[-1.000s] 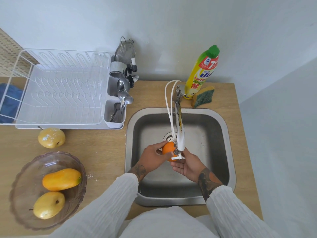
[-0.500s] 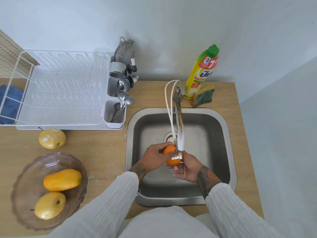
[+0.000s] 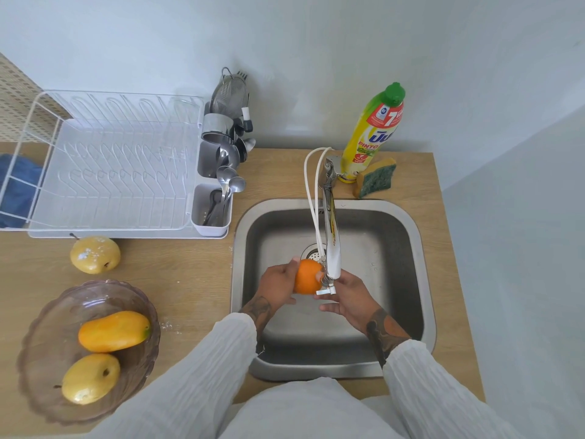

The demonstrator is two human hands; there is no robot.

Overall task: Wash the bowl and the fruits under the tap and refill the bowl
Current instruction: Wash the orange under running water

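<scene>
Orange rolled up vs. earlier, round, L hand grip holding it, R hand cupping.

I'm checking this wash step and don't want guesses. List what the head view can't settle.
- Water flow: too faint to see at the tap spout.
- Orange: its far side is hidden by the left hand, tap and hose.
- Right hand: the tap covers its fingertips, so contact with the orange is unclear.
- Bottle label: fine print too small.
- Blue cloth: cut off by the left edge, behind the rack.
</scene>
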